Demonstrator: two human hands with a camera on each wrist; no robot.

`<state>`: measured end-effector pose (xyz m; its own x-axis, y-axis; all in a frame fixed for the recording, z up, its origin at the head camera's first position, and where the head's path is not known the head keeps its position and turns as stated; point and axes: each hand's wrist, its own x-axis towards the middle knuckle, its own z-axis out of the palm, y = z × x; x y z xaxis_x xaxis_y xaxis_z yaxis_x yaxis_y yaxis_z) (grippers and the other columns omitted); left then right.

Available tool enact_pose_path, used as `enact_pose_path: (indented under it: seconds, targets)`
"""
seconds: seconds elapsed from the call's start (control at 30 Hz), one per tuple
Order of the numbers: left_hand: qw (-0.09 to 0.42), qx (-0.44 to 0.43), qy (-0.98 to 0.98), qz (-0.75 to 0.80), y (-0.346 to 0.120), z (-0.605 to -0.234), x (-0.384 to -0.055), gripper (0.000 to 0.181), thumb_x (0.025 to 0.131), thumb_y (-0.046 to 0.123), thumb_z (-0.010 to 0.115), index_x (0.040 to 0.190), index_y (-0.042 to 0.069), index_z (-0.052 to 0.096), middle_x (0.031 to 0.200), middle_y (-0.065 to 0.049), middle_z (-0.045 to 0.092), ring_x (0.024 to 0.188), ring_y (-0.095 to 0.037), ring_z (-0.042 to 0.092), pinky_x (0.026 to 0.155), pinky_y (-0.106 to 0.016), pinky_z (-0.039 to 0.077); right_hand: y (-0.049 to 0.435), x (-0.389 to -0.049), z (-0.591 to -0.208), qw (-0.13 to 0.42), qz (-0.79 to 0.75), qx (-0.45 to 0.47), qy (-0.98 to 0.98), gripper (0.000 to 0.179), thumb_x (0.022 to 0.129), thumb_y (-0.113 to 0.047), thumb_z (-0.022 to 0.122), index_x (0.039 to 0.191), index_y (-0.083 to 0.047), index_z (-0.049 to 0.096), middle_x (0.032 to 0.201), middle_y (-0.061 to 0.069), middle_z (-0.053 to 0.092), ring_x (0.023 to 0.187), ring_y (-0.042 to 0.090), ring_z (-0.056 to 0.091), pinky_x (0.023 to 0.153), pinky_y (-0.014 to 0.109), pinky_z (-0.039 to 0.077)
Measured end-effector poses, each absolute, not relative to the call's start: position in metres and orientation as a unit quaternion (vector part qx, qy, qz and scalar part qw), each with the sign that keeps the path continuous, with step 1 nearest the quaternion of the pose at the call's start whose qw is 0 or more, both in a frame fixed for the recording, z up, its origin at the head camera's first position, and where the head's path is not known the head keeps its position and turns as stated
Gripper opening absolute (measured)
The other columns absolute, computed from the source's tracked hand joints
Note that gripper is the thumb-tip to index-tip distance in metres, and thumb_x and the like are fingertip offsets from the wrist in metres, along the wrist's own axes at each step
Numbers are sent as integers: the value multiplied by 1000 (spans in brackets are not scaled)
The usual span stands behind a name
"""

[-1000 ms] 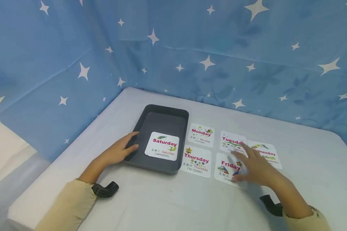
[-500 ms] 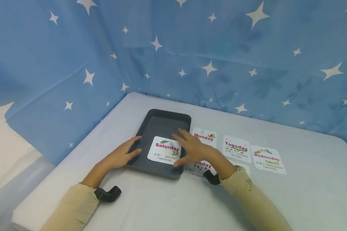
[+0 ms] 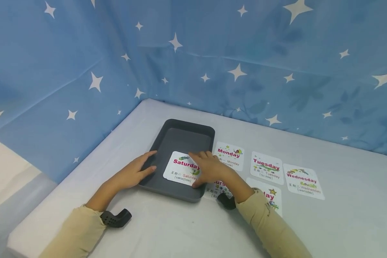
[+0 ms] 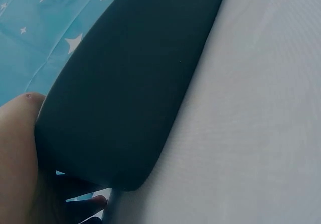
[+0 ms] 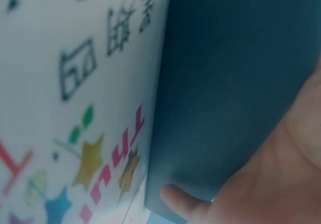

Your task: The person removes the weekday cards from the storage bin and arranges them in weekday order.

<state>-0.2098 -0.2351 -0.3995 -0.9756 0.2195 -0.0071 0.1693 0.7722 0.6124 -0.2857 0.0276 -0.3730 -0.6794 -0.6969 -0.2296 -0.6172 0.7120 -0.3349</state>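
Observation:
A dark grey tray (image 3: 175, 138) stands on the white table. Inside its near half lies a white Saturday card (image 3: 177, 170), flat and face up. My left hand (image 3: 130, 174) holds the tray's left side; in the left wrist view the thumb (image 4: 25, 113) lies over the rim and fingers show below the wall. My right hand (image 3: 209, 166) reaches over the right rim, thumb and fingers spread at the card's right edge, hiding part of it. Contact with the card cannot be made out. Under the right wrist, the Thursday card (image 3: 220, 186) is partly covered.
Right of the tray lie the Monday card (image 3: 230, 153), Tuesday card (image 3: 267, 166), Wednesday card (image 3: 304, 181) and a partly covered Friday card (image 3: 272, 200). A blue star-patterned curtain (image 3: 254, 39) borders the back and left of the white tabletop (image 3: 167, 229).
My right hand has moved left from above the Tuesday and Friday cards to the tray, then lowered at the Saturday card's right edge. My left hand stays at the tray's left side.

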Motion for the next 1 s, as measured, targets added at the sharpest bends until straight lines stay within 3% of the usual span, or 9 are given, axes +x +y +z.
enact_pose_path:
  seconds: [0.43,1.0]
  targets:
    - [36,107,942,317,-235,-399,-210,60,95,31,46,142,0,23,146,-22,27,135,-40,24,107,-56,22,28,-284,-373,155,-141,-376,902,92,64,-32,82,141,-21,34,142,12,27,125,31,30,99,49,29]
    - [40,107,941,318,-235,-400,-210,60,96,31,45,143,1,22,147,-23,26,135,-42,23,107,-57,22,30,-284,-374,154,-106,-382,905,88,67,-45,77,140,-18,37,145,9,26,121,27,29,100,45,28]
